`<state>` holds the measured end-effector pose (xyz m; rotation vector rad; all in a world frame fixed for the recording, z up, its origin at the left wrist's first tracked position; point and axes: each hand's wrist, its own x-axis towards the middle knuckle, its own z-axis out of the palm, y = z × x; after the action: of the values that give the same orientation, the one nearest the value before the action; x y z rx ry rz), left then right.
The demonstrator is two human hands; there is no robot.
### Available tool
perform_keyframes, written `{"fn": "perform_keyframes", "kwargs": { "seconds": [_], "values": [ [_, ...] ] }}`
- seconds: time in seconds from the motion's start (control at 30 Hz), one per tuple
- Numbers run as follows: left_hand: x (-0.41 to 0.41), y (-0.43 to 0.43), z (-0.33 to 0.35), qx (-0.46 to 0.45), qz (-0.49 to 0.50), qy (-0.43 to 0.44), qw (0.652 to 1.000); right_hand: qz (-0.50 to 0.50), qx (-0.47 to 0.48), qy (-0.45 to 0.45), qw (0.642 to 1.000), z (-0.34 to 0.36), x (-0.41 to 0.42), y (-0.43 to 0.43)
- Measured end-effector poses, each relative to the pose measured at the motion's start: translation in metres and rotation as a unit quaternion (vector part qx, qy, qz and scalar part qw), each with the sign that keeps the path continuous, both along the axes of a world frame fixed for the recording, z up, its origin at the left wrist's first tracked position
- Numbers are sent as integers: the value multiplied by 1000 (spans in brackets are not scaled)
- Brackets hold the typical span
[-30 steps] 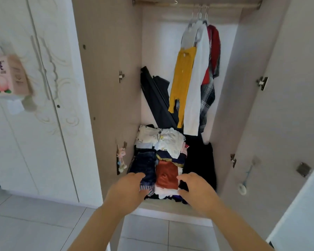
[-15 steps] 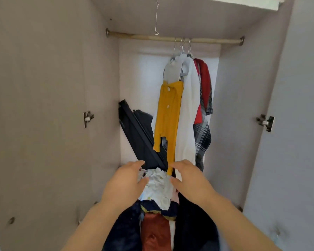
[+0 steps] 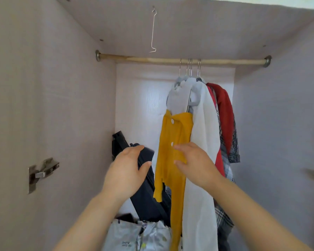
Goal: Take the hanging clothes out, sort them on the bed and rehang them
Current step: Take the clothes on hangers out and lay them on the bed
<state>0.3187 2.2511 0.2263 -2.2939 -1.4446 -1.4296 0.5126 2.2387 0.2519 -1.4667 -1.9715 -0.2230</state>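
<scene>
Both hands are hovering up inside the wardrobe (image 3: pixel 53 87), and neither is gripping anything. The left hand (image 3: pixel 127 171) is hanging open with loose, spread fingers just left of the yellow cardigan (image 3: pixel 174 134). The right hand (image 3: pixel 196 165) is open too, with its fingertips (image 3: pixel 176 147) sitting right at the cardigan's front. I can't tell if they're actually touching the knit.

The clothes to sort are all hanging bunched together right of centre on the wooden rod (image 3: pixel 152 59). There's the cardigan under a pale grey top (image 3: pixel 178 98), then a long white garment (image 3: pixel 205 124), a red piece (image 3: pixel 225 109) and a grey plaid shirt (image 3: pixel 234 151) behind.

What I'd be worrying about is that the hanger hooks (image 3: pixel 189 67) are crowding each other. Tugging one garment by the fabric is probably going to drag its neighbours along or slide it off its hanger. The cardigan looks like it's dangling from partway down, so I'd guess it's the first to drop. Lifting from the hooks seems safer. That stray wire hook (image 3: pixel 153 31) hanging from the ceiling panel is also asking to snag a sleeve.

As for what the wardrobe is holding besides that, a dark case-like thing (image 3: pixel 145 196) is leaning against the back wall. Some pale printed fabric (image 3: pixel 134 236) is sitting at the bottom. A metal hinge (image 3: pixel 42 171) is sticking out on the left wall.
</scene>
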Motion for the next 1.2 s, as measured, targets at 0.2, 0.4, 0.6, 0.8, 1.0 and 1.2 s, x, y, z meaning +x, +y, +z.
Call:
{"fn": "perform_keyframes", "kwargs": {
  "seconds": [0.2, 0.4, 0.6, 0.8, 1.0, 1.2],
  "values": [
    [16, 94, 38, 58, -29, -29, 997, -30, 100, 2, 994, 49, 7, 90],
    [27, 185, 83, 108, -62, -41, 991, -59, 194, 22, 979, 103, 8, 171],
    [45, 247, 117, 155, -80, -51, 983, -102, 277, 11, 955, 168, 14, 230],
    [63, 279, 125, 188, -77, -33, 979, -151, 330, -43, 931, 198, 39, 267],
    [71, 296, 134, 192, -54, -30, 980, -202, 357, -67, 909, 205, 82, 298],
    [82, 300, 144, 189, -23, -26, 981, -204, 367, -73, 905, 210, 110, 315]
  ]
}}
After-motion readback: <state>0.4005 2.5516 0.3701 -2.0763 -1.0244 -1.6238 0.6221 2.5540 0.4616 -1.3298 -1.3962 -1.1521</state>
